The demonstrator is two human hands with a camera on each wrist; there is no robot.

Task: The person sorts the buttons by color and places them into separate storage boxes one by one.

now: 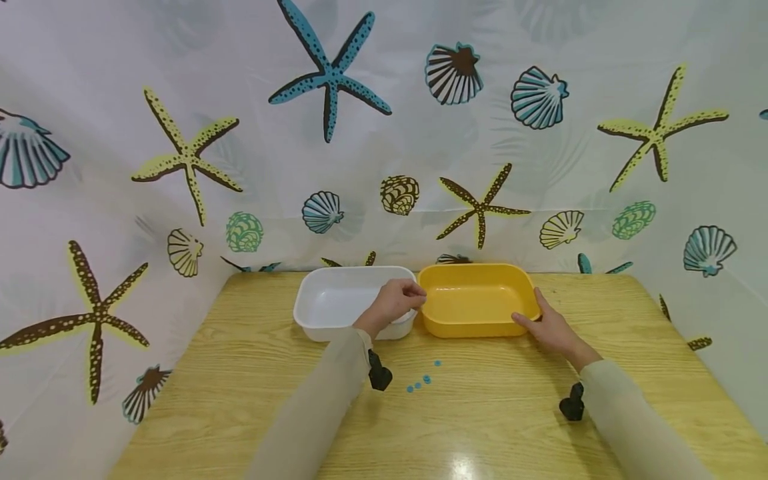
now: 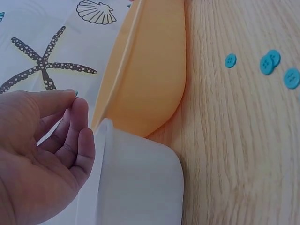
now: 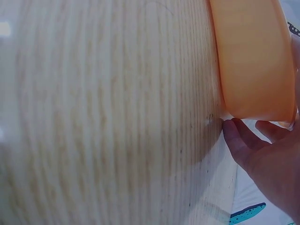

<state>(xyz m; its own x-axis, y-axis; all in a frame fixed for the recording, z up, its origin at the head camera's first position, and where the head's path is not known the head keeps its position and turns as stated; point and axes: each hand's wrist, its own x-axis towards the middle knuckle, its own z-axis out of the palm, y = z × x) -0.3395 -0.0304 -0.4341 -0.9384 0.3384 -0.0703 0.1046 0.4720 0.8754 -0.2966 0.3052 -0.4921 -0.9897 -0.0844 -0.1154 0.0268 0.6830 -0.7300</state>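
My left hand (image 1: 396, 301) is over the right end of the white tub (image 1: 354, 333), near the rim of the yellow tub (image 1: 471, 330). Between its thumb and forefinger it pinches a button (image 2: 76, 93), of which only a small teal edge shows. The right hand (image 1: 551, 328) holds the yellow tub at its front right corner, thumb at the front rim and fingers along the right end wall. Seen from the right wrist, those fingertips (image 3: 228, 125) touch the end wall low down, near the table.
Several blue buttons (image 2: 291, 78) lie on the wooden table (image 1: 480, 413) in front of the tubs, two of them overlapping. The tubs stand side by side at the table's back edge. Behind them hangs a white cloth (image 1: 372, 160) printed with starfish and shells.
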